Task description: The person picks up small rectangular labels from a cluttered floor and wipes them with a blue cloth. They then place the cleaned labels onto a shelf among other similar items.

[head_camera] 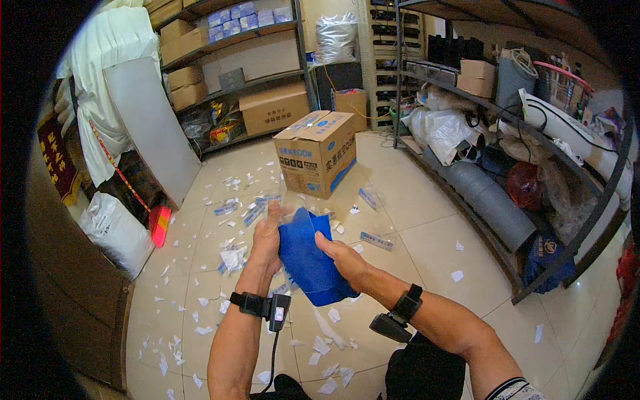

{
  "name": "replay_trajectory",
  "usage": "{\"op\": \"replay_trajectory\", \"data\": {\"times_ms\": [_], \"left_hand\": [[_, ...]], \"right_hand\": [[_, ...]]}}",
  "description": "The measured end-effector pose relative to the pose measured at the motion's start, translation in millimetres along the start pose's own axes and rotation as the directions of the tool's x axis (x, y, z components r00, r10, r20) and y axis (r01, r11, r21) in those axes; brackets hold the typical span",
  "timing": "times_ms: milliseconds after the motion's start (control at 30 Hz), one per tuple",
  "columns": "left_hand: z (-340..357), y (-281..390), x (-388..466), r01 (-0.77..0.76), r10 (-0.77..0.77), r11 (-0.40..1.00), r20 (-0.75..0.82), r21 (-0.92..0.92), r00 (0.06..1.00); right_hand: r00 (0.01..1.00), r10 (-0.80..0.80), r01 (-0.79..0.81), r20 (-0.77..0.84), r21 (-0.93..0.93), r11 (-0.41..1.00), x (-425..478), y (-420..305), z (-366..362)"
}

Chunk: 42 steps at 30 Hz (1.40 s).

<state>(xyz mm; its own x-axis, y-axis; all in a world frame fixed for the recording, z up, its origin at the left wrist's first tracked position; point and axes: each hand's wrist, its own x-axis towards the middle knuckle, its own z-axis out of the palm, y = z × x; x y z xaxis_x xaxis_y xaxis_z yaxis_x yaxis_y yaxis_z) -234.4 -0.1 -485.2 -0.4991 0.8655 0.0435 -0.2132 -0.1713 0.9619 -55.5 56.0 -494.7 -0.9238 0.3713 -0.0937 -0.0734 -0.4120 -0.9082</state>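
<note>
A folded piece of blue fabric (307,260) is held up between my two hands, above a tiled floor (430,225). At its left edge my left hand (266,240) grips it, thumb pointing up, together with what looks like a clear plastic sleeve (298,220). From the other side my right hand (344,257) pinches the fabric, with its thumb on top and the other fingers mostly hidden. Whether the fabric is partly inside the sleeve I cannot tell. Black straps with small devices circle both wrists.
A printed cardboard box (315,155) stands just beyond my hands. Torn paper scraps (233,258) and clear packets with blue-printed strips (377,241) lie scattered on the floor. Loaded metal shelving (500,120) runs along the right. At the left are a red broom (160,225) and a white sack (117,235).
</note>
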Motion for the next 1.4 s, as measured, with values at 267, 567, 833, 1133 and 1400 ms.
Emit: {"op": "replay_trajectory", "data": {"times_ms": [267,567,833,1133,1400], "left_hand": [[-12,7,2,-0.033,0.032,0.999,-0.054,-0.014,0.998],[-25,13,3,-0.020,0.010,0.997,-0.127,-0.076,0.992],[-39,9,4,0.010,-0.028,0.989,-0.126,-0.145,0.992],[-29,-1,6,0.227,-0.226,0.974,0.092,-0.002,0.970],[22,7,-13,0.341,-0.341,0.938,0.323,0.059,0.883]], "right_hand": [[1.000,0.031,-0.031,0.005,-0.001,1.000,2,16,2],[0.990,0.125,-0.113,0.063,-0.165,0.980,-10,12,0],[0.980,0.198,-0.200,-0.031,-0.090,0.976,-21,-20,-24],[0.781,-0.423,0.547,-0.461,0.176,0.819,-18,-58,-51],[0.664,-0.745,0.357,-0.058,-0.851,0.384,-6,-27,-45]]}}
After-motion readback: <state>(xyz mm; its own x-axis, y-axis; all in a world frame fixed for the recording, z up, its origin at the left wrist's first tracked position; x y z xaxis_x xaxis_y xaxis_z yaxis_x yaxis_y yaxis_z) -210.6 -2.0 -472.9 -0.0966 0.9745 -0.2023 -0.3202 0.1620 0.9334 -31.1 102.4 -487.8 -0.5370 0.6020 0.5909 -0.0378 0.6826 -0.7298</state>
